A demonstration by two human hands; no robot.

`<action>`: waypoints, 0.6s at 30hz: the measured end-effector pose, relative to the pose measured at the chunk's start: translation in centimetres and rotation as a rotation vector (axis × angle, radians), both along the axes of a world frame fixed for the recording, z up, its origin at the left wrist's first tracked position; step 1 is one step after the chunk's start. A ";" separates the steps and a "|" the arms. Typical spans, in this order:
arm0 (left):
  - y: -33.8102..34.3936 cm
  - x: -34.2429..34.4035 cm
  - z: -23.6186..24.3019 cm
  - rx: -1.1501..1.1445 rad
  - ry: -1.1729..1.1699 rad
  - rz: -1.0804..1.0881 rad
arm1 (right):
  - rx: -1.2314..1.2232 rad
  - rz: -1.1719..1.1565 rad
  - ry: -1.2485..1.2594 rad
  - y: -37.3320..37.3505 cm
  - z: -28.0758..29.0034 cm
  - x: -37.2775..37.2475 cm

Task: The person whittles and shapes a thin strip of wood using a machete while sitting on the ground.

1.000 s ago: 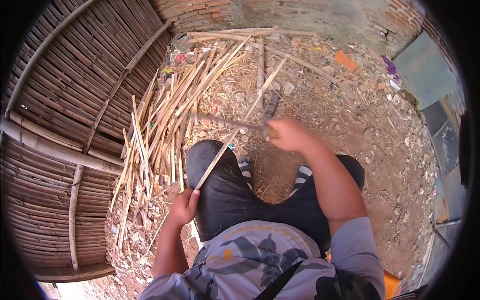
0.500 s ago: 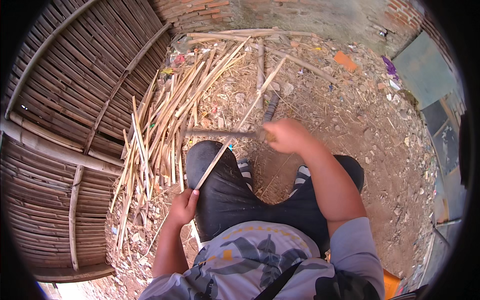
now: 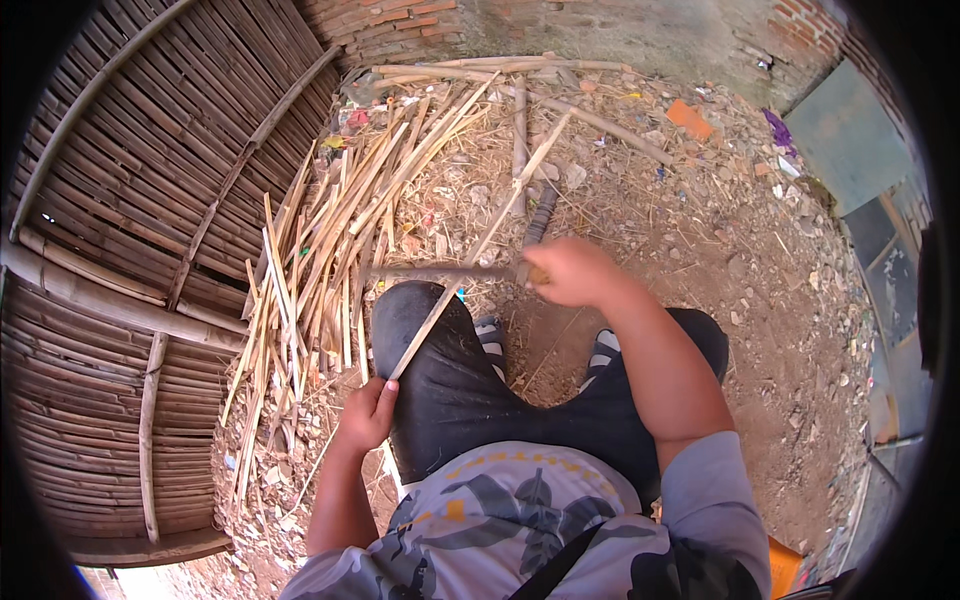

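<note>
My left hand (image 3: 367,414) is closed around the near end of a long pale bamboo strip (image 3: 438,308), beside my left thigh. The strip slants away from me to the far right, passing over my left knee. My right hand (image 3: 574,272) grips the handle of a long knife (image 3: 430,272), whose dark, slightly blurred blade points left. Blade and strip cross just beyond my knee; whether they touch I cannot tell. Behind my right hand stands a dark ribbed rod (image 3: 541,215), its lower end hidden.
Many split bamboo strips (image 3: 330,230) lie piled at the left, next to a bamboo slat wall (image 3: 190,200). Bamboo poles (image 3: 600,125) lie at the far side before a brick wall (image 3: 600,35). Stones and scraps litter the dirt floor (image 3: 770,330). Grey panels (image 3: 845,140) stand at the right.
The knife blade has shifted very slightly and is a little less blurred. Both hands and the bamboo strip are almost where they were.
</note>
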State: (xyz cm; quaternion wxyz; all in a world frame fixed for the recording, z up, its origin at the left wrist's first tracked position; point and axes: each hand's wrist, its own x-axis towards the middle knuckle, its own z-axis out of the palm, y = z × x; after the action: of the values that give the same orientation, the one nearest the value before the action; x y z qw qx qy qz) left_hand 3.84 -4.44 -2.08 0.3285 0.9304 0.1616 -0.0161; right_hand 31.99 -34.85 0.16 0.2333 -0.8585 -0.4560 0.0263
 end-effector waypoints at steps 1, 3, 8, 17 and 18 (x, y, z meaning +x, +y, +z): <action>0.0 0.0 0.2 -0.005 0.013 0.007 | -0.117 0.045 -0.016 0.2 1.0 -0.3; -0.1 0.1 -0.2 -0.009 -0.039 -0.002 | -0.122 -0.007 0.023 -0.6 2.0 -0.1; -0.1 0.1 -0.1 -0.003 -0.065 0.003 | -0.025 -0.368 0.215 -2.7 2.0 2.9; 0.5 -0.1 -0.6 -0.019 -0.015 0.000 | -0.125 0.043 -0.061 1.6 0.7 -1.7; 0.4 -0.1 -0.8 -0.014 -0.015 0.007 | -0.113 0.051 -0.070 1.5 0.8 -1.5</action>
State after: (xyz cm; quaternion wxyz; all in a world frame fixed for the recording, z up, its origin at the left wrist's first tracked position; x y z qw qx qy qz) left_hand 3.73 -4.05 -2.84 0.3362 0.9277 0.1622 -0.0091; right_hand 30.48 -33.32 0.94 0.1674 -0.8588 -0.4834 0.0277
